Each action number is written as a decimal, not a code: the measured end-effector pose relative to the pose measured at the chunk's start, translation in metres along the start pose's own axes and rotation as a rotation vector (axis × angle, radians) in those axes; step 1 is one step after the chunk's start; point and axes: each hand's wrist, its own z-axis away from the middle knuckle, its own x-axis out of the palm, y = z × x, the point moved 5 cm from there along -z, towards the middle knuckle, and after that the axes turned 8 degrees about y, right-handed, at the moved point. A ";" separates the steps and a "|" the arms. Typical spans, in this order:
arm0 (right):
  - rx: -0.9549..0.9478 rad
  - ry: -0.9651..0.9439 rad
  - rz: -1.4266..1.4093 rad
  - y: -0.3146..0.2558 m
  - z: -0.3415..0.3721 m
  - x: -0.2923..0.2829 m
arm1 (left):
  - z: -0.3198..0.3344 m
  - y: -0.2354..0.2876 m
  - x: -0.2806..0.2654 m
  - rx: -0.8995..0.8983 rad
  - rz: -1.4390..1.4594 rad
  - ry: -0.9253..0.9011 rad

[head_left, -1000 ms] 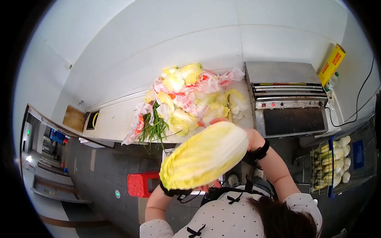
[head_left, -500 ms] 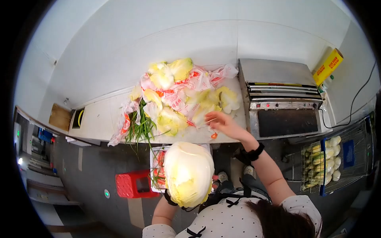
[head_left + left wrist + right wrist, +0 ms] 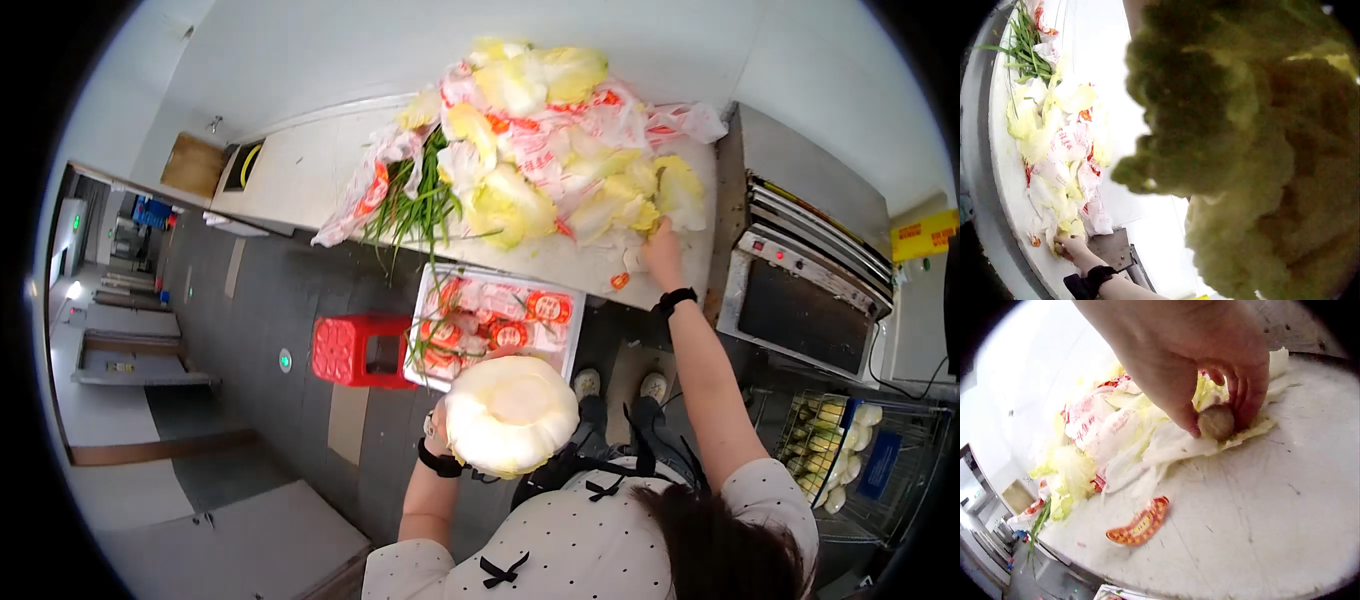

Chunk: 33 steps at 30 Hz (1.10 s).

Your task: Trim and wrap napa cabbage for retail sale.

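Observation:
A napa cabbage [image 3: 515,425] is held in my left hand [image 3: 437,428] over the floor in front of the counter, its pale cut base facing the head camera. Its dark leafy end [image 3: 1235,125] fills much of the left wrist view, and most of that hand is hidden behind it. My right hand [image 3: 662,255] reaches to the counter's right part. In the right wrist view its thumb and fingers grip a round, brownish-grey end [image 3: 1216,422] of a thing among the loose cabbage leaves [image 3: 1179,440]; what this thing is, I cannot tell.
Loose leaves, printed plastic bags [image 3: 540,140] and green stalks [image 3: 425,200] cover the counter [image 3: 310,165]. A red-yellow label [image 3: 1139,523] lies near its edge. Below stand a white box [image 3: 575,335] of wrapped goods and a red stool [image 3: 340,350]. Right are a wrapping machine [image 3: 810,200] and a cart [image 3: 870,500] of vegetables.
My right hand has left the cabbage, crossed to the counter and taken hold of the round-ended thing. The cabbage has tipped so its base faces up. The head view has turned.

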 end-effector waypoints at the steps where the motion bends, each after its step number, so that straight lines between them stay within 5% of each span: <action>1: 0.074 -0.047 -0.025 -0.003 -0.004 -0.005 | 0.003 -0.002 -0.003 0.006 0.003 0.012; 5: 0.222 0.033 -0.054 -0.002 0.001 -0.018 | -0.005 -0.006 -0.001 0.001 0.024 0.052; 11: 0.172 0.202 -0.334 0.004 0.033 -0.057 | 0.004 0.015 0.067 0.243 -0.227 -0.042; 14: 0.275 -0.184 -0.574 -0.020 0.070 -0.085 | 0.004 0.018 0.070 0.294 -0.240 -0.076; 22: -0.630 -0.569 -0.407 -0.152 0.226 -0.236 | 0.009 0.023 0.058 0.466 -0.725 0.031; 33: -0.497 -0.698 -0.364 -0.129 0.267 -0.218 | 0.026 0.010 0.021 0.494 -1.048 0.159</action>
